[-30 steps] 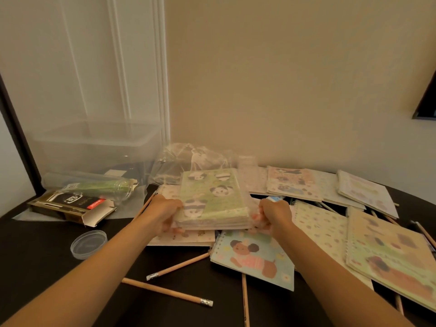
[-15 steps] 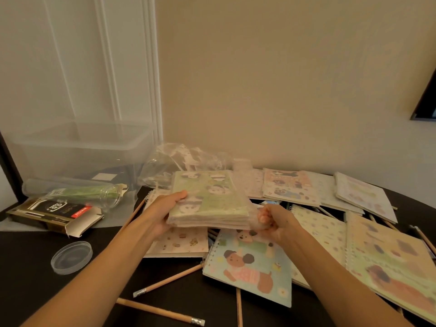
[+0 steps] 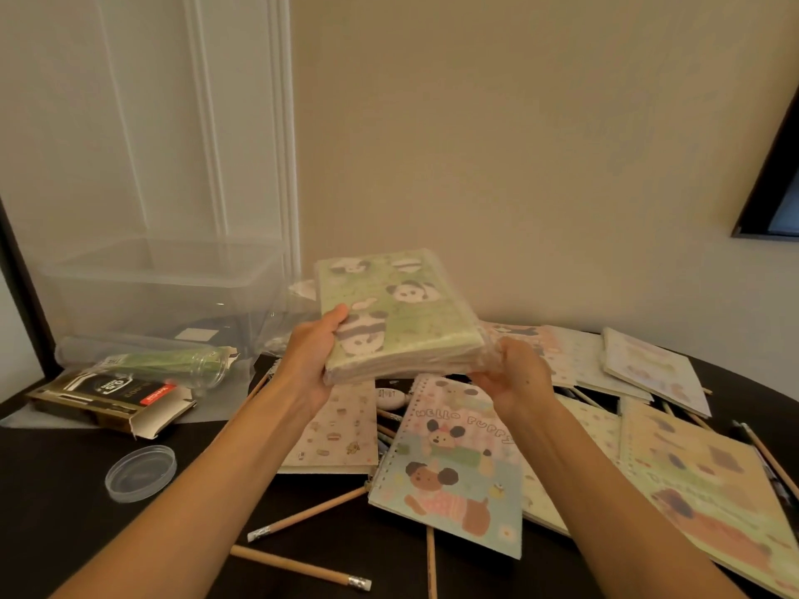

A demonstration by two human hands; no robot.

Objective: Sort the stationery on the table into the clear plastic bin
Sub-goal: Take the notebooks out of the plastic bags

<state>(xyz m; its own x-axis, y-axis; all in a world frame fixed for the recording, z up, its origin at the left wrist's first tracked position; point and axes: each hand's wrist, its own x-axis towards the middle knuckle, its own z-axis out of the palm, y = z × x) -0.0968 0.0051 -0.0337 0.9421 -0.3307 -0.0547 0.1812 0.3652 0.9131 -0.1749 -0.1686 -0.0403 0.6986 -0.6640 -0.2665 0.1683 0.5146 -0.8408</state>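
Panda pack (image 3: 400, 322) btwn both hands

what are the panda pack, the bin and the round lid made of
Panda pack: likely paper notebooks in thin glossy film, which crinkles at its right end. Bin: rigid translucent plastic; the wall shows through. Round lid: clear plastic; the dark table shows through.

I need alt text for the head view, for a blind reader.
The left hand and right hand hold a wrapped stack of panda notebooks above a dark table strewn with other notebooks and pencils. A clear plastic bin stands back left.
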